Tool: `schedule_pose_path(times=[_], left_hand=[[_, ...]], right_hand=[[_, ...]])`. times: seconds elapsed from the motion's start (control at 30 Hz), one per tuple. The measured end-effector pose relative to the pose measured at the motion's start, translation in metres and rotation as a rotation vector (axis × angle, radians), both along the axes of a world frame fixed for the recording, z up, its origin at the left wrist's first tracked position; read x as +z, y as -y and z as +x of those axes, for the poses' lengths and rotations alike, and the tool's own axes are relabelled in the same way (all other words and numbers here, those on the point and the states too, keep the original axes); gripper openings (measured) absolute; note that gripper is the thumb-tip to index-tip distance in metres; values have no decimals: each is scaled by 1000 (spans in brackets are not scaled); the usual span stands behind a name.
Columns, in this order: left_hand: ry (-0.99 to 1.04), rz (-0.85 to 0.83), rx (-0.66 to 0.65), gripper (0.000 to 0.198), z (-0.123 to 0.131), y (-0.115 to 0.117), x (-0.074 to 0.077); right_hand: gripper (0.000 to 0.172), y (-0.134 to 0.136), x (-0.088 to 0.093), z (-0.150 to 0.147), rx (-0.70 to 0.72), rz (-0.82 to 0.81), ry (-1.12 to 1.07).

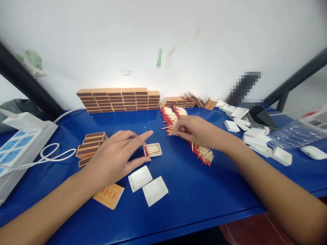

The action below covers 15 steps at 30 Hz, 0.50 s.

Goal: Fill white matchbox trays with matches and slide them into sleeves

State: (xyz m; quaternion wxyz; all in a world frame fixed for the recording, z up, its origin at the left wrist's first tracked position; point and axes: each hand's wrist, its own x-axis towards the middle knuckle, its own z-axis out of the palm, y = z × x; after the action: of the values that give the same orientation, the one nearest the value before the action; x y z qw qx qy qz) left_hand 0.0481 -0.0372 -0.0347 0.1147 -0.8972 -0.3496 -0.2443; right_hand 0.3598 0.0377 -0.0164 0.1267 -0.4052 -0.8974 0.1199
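My left hand [121,149] is open, thumb and index finger spread at the left end of a small white matchbox tray [152,155]. Red-tipped matches [153,149] lie side by side in that tray. My right hand [190,131] has its fingertips pinched together at the edge of a heap of matches [168,117], apparently on a few of them. Another bunch of matches [203,154] spreads out below the right wrist. Two white trays [155,191] lie in front of the filled one. An orange matchbox sleeve [111,196] is partly under my left forearm.
A stacked wall of matchboxes [120,100] stands against the back wall, with looser boxes [176,101] to its right. More boxes [89,146] sit behind my left hand. White trays [257,137] pile up at right near a plastic bottle [293,132]. A power strip [25,146] with cable is at left.
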Motion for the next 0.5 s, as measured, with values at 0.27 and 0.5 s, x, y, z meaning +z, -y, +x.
schedule_pose_path(times=[0.27,0.5], left_hand=[[3,-9,-12,62,1,0,-1],[5,-28,-4,62,2,0,0]], right_hand=[[14,12,3,-12,41,-12,-14],[12,12,3,-12,19,-48,59]])
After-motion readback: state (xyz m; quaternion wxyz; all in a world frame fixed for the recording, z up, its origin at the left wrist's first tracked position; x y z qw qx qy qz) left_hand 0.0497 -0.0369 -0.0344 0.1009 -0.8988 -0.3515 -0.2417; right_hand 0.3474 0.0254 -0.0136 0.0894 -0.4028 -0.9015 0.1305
